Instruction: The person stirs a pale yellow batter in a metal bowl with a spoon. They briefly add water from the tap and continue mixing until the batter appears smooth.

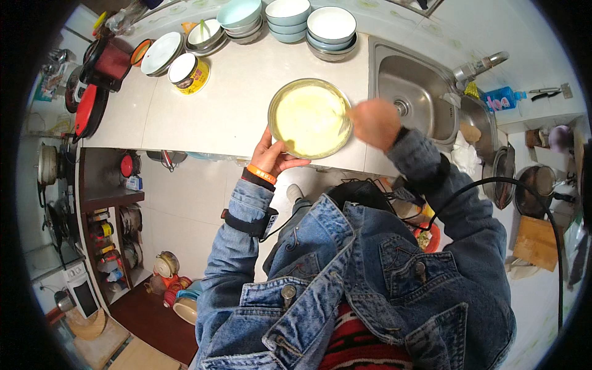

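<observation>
A round metal bowl (272, 118) stands at the front edge of the pale counter, filled with a pale yellow mixture (310, 118) that looks thick and wet. My left hand (273, 155) grips the bowl's near left rim, thumb above and fingers beneath. At the bowl's right rim is my right hand (375, 124), blurred and closed on a thin utensil (343, 118). The utensil's lower end dips into the mixture; its exact kind cannot be made out, and the fingers hide its handle.
A steel sink (407, 78) with a faucet (481, 67) adjoins the counter on the right. Stacked bowls (286, 21) line the back wall. A yellow-labelled tub (192, 76), plates (162, 53) and a red-lidded pan (90, 111) stand to the left. A black cable (513, 181) arcs past my right arm.
</observation>
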Available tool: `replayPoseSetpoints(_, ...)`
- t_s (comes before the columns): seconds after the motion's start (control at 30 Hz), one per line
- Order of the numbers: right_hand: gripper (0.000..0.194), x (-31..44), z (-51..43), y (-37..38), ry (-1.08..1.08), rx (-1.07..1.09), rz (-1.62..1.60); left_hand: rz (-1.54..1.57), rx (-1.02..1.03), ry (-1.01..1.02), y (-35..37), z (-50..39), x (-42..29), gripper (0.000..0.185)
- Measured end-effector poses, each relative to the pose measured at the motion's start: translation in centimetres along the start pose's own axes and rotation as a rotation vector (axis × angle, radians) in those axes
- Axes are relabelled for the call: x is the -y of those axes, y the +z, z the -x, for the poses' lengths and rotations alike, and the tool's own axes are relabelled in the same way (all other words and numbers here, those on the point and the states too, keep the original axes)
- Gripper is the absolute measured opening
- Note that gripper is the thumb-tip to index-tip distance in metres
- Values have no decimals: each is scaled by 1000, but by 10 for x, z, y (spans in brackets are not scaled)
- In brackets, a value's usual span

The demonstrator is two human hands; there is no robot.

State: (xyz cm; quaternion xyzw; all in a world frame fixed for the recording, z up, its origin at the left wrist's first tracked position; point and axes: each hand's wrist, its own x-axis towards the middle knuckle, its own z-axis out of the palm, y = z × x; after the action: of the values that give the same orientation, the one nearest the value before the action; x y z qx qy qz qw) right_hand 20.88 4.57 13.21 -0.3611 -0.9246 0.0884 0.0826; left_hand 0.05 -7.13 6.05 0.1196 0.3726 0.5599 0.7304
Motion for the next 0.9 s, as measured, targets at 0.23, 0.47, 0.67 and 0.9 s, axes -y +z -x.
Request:
replayPoseSetpoints(0.23, 21, 12, 2, -1, -23, -322, -103, 21, 38, -21, 1, 3, 3, 54)
replayPoseSetpoints(0.47, 20, 3, 8, 7, -39, -31, -144, 12, 28, -23, 0, 8, 2, 55)
replayPoseSetpoints(0.67, 24, 25, 4, -3, 62, 319, 148, -45, -8, 2, 3, 12, 2, 56)
replayPoseSetpoints(0.9, 24, 28, 3, -11, 157, 233, 164, -84, -25, 10, 1, 12, 1, 53)
